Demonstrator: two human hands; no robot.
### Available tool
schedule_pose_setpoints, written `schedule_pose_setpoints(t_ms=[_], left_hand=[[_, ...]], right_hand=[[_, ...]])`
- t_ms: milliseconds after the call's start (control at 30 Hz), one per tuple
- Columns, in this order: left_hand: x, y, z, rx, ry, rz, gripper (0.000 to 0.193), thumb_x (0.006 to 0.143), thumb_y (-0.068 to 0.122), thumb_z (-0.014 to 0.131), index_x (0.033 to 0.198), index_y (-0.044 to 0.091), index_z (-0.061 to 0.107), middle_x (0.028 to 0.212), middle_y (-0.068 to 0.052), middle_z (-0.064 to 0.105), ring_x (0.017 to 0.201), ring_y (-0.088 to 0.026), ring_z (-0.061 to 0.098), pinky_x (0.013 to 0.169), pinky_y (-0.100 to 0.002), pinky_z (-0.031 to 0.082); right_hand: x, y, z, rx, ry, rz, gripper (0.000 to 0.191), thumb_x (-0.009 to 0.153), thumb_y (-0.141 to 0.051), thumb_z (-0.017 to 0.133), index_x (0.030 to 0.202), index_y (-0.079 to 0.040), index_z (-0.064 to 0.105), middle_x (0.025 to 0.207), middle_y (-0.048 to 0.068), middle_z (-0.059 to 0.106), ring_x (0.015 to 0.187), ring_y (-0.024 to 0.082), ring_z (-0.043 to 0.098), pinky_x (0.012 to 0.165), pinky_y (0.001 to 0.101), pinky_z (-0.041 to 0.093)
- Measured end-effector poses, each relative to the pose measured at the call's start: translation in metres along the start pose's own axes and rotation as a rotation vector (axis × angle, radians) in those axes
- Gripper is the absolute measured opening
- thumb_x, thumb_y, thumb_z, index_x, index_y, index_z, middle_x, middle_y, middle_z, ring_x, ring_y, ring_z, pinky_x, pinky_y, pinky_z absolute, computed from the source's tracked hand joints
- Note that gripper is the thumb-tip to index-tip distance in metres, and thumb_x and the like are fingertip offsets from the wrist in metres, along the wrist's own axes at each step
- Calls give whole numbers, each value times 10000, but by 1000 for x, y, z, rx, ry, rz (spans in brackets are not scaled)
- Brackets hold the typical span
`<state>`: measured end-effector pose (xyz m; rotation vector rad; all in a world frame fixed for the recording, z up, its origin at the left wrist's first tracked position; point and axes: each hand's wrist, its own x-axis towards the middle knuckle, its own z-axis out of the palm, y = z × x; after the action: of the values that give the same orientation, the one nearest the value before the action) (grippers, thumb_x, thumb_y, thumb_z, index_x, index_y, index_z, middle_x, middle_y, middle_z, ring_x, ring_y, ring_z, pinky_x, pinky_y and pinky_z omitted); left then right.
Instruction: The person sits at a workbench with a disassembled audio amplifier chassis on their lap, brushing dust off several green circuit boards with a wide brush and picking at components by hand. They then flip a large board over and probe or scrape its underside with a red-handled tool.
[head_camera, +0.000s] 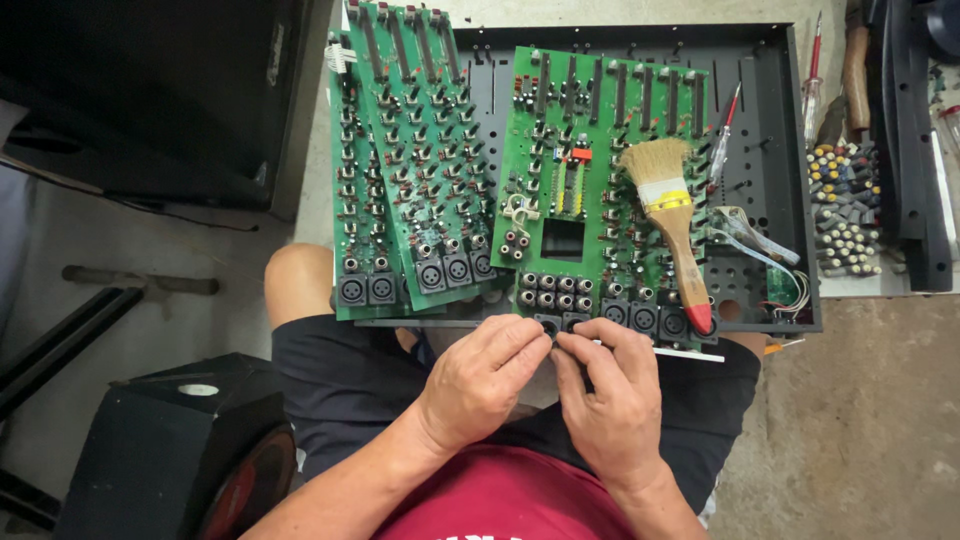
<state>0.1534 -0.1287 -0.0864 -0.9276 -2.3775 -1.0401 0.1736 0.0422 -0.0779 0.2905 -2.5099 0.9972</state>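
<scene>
While both hands meet at the near edge of the large green circuit board (600, 180), the left hand (480, 385) and right hand (610, 400) each pinch with thumb and forefinger, grip nearly closed, at a round black socket (560, 325) on that edge; whether they hold a separate small part there I cannot tell. This board lies flat in a shallow black metal chassis tray (780, 150), its long axis running away from the person, socket row toward the lap.

On the board's right half rests a wooden-handled paintbrush with pale bristles and a red handle tip (675, 230), bristles pointing away, handle slanting toward the board's near right corner. Left of the board, narrow green circuit strips (415, 160) overlap in a fan, also lengthwise away from the person. Right of the board, a red-handled screwdriver (724, 135) and loose wires (755, 240) lie on bare tray floor. Beyond the tray's right wall sits a heap of small knobs (845, 210). The tray's near edge overhangs the person's knees.
</scene>
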Motion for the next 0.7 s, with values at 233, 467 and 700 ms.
schedule_pose_setpoints(t_ms=[233, 467, 700], left_hand=[[0, -2, 5, 11, 11, -6, 360, 774, 6, 683, 1131, -45, 676, 1164, -148, 656, 1063, -349, 677, 919, -405, 584], [1, -3, 5, 3, 25, -13, 343, 791, 4, 683, 1131, -44, 678, 1166, -151, 657, 1072, -347, 678, 934, -405, 586], [4, -2, 3, -11, 8, -7, 334, 795, 15, 683, 1123, -46, 675, 1158, -148, 660, 1073, -351, 680, 940, -409, 581]], right_hand=[[0, 2, 2, 12, 9, 7, 238, 798, 4, 817, 1011, -33, 718, 1051, 99, 662, 948, 276, 632, 827, 378, 510], [2, 1, 2, -1, 19, 4, 234, 800, 8, 814, 1008, -33, 716, 1048, 100, 659, 958, 282, 634, 843, 382, 515], [1, 0, 1, -3, 22, 12, 230, 809, 17, 802, 1017, -28, 715, 1063, 104, 656, 958, 283, 631, 840, 382, 517]])
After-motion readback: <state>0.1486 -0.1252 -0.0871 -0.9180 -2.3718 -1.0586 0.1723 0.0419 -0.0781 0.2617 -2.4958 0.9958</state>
